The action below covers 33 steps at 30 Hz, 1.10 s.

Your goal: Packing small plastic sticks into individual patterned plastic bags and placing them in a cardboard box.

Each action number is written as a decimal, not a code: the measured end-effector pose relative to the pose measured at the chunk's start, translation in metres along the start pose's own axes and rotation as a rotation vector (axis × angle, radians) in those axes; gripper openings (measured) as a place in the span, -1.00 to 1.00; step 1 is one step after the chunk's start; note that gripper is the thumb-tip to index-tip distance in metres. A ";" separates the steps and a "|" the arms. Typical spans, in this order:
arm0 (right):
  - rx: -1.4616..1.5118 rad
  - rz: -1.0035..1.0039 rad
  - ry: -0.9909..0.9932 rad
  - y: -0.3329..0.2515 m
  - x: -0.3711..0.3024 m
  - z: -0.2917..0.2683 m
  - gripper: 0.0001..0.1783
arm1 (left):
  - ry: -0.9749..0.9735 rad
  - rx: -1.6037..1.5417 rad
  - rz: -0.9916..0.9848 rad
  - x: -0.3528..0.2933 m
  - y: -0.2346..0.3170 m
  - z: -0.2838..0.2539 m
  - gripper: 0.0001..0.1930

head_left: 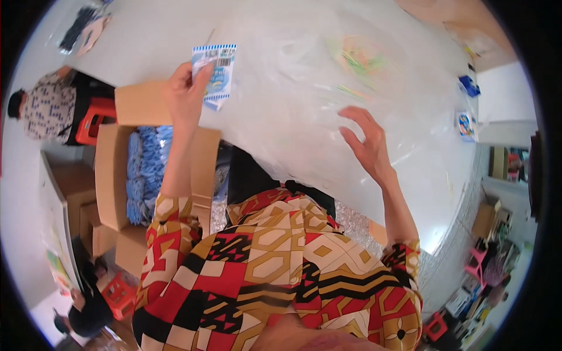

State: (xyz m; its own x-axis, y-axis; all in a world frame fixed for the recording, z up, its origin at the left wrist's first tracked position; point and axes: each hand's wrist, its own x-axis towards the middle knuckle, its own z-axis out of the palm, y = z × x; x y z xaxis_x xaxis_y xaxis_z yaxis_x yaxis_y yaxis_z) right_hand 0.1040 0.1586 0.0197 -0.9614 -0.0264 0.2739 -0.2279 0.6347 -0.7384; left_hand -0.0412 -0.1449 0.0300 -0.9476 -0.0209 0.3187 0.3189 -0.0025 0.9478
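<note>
Between the thumb and fingers of my left hand [187, 96] is a flat blue-and-white printed packet [223, 75] with striped ends. It is held up over the left part of the white table [275, 29]. My right hand [369, 143] holds nothing, its fingers curved and apart. It hovers near a clear plastic bag [293, 88] spread across the table. Thin green and orange strips [362, 63] show in or under the plastic, beyond my right hand; which of the two I cannot tell.
An open cardboard box [111, 175] of bundled blue items [143, 175] stands below my left forearm. Small blue packages [466, 126] lie at the table's right edge. Red stools [96, 120] and other people [47, 108] are at the left; more people and boxes are at the far right.
</note>
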 end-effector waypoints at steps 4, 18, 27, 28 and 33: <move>0.231 -0.046 0.016 -0.043 0.029 0.000 -0.71 | -0.190 0.100 0.007 -0.030 0.010 0.020 -0.88; 0.146 0.041 -0.218 -0.052 0.032 -0.021 -0.82 | -0.782 -0.154 -0.315 -0.060 0.029 0.082 -0.90; 0.326 -0.051 -0.291 -0.047 0.030 -0.026 -0.75 | -1.028 -0.299 -0.492 -0.061 0.030 0.089 -0.84; 0.327 -0.059 -0.296 -0.044 0.029 -0.025 -0.74 | -1.031 -0.300 -0.495 -0.062 0.031 0.090 -0.84; 0.289 -0.048 -0.354 -0.039 0.027 -0.028 -0.76 | -1.019 -0.244 -0.440 -0.071 0.030 0.092 -0.87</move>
State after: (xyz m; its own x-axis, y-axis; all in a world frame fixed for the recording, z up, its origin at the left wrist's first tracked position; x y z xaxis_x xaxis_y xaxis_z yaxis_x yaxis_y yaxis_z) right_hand 0.0914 0.1548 0.0727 -0.9306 -0.3451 0.1218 -0.2591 0.3861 -0.8853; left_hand 0.0339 -0.0513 0.0368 -0.5168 0.8527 -0.0769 -0.1565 -0.0057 0.9877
